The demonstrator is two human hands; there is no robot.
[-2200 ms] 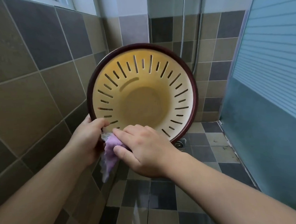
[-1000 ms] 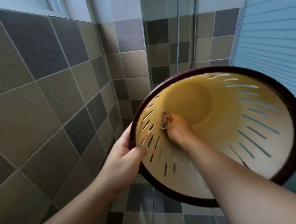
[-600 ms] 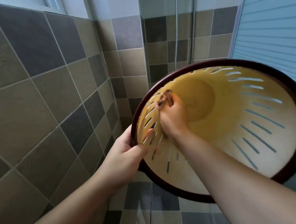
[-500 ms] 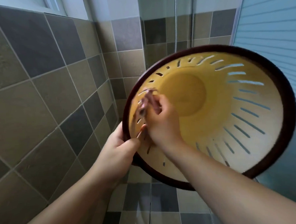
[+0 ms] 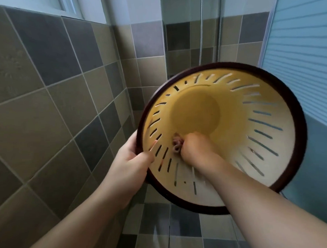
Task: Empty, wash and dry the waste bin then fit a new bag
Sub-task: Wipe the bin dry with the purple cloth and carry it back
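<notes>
- Tiled wall (image 5: pixel 47 109) sits just off to the left of the left hand, pretty close to the bin's edge, so if the bin gets swung that way while wiping it could clip the tiles.
- Left hand (image 5: pixel 131 162) is curled over the dark brown rim of the waste bin (image 5: pixel 270 131), thumb inside, fingers behind where I can't see them. That's the only thing holding the bin up in the air, tipped with its mouth toward the camera. One-handed grip on a rim that may be wet = my guess for the likeliest slip, and it'd drop onto the tiled floor (image 5: pixel 157 231) under both arms.
- Purple cloth (image 5: pixel 176 144) is bunched up just left of the right hand, pressed on the yellow inner wall near the slots. Only a little wad shows. It could snag in a slot or just smear water round instead of drying.
- Right hand (image 5: pixel 194 148) is deep inside the bin, fingers balled tight round the cloth. Pushing hard there levers against the left hand's grip, so the rim might twist out.
- Frosted shower panel (image 5: pixel 301 54) is beyond the bin, right of the right hand. The far rim looks close to it, can't tell if there's a gap.
</notes>
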